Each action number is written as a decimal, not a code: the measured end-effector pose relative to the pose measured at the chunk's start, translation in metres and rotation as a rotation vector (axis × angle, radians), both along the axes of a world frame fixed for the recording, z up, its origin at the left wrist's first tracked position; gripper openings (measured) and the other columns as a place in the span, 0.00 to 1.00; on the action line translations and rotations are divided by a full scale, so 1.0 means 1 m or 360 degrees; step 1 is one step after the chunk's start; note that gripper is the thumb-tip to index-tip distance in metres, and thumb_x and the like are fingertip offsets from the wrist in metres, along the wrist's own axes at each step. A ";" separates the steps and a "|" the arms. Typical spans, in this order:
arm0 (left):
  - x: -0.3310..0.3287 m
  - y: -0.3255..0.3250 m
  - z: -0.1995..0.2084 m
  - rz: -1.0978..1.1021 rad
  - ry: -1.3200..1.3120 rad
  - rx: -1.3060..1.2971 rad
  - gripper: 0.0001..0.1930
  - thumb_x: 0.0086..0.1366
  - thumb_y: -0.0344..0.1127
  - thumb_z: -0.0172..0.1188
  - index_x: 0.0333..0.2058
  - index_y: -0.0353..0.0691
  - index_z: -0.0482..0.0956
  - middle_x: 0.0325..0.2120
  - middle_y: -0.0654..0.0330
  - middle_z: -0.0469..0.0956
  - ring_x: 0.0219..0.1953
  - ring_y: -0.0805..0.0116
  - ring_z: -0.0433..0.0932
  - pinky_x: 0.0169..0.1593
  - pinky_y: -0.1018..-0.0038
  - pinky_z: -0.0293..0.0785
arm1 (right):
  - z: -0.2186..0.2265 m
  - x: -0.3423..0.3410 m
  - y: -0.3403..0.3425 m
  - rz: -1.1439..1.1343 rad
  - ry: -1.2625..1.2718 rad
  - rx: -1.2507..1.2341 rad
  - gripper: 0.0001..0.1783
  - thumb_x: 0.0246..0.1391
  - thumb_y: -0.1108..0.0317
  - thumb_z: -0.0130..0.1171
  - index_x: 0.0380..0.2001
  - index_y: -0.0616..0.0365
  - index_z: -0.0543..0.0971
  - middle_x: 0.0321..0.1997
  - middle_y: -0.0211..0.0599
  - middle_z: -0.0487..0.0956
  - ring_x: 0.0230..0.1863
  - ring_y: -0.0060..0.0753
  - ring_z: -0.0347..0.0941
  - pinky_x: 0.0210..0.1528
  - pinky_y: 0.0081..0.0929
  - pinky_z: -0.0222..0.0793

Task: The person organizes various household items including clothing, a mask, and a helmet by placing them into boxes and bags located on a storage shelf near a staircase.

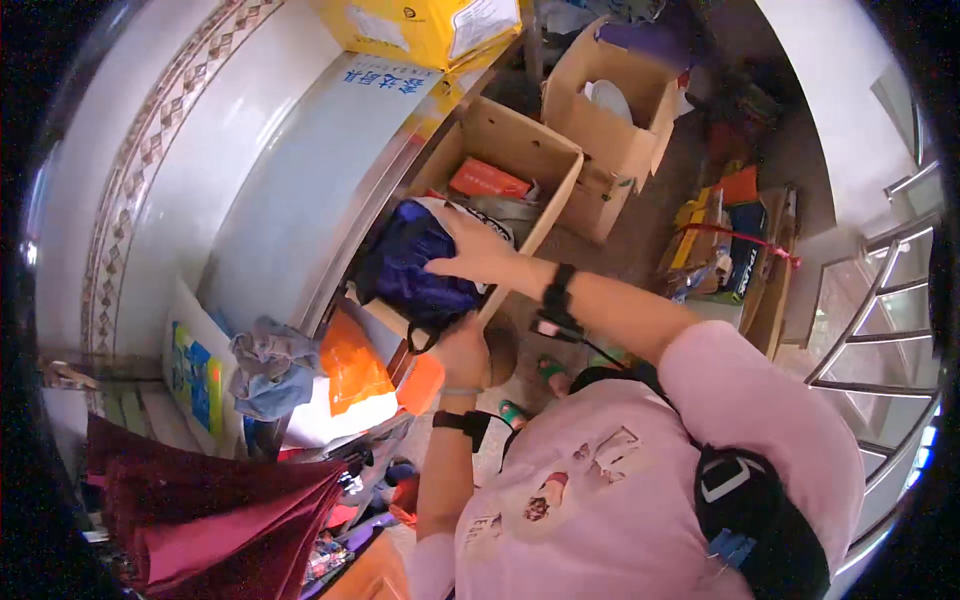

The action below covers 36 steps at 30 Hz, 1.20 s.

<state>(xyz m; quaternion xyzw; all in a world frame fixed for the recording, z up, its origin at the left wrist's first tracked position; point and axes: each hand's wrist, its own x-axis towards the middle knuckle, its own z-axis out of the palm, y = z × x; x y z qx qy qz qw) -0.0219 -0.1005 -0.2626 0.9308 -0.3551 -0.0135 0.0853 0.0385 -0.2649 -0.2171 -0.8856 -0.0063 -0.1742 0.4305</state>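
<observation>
A shiny dark blue fabric bag (415, 255) with a thin black loop at its lower end lies at the near left end of an open cardboard box (548, 215). From above, my right hand (480, 250) grips the bag, its thumb on the blue cloth and its fingers reaching over the far side. At the bag's near lower corner is my left hand (463, 348), closed on it beside the box's edge; some of its fingers are hidden. Farther inside the box are a red packet (488, 180) and a white printed item (492, 228), partly covered by my hand and the bag.
A yellow carton (425, 30) rests on a pale metal counter (300, 150). Behind the box stands another open carton (600, 140). An orange bag (355, 365), a grey cloth (268, 368) and a maroon umbrella (215, 510) are at left. Tied flattened boxes (735, 240) stand at right.
</observation>
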 end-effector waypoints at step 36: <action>0.097 0.037 -0.030 0.1401 0.1910 -0.1819 0.25 0.53 0.26 0.49 0.51 0.40 0.57 0.39 0.55 0.70 0.31 0.62 0.75 0.26 0.72 0.79 | -0.084 0.035 -0.064 -0.0643 0.0992 0.1628 0.36 0.40 0.56 0.60 0.47 0.68 0.58 0.34 0.44 0.70 0.31 0.35 0.71 0.20 0.27 0.70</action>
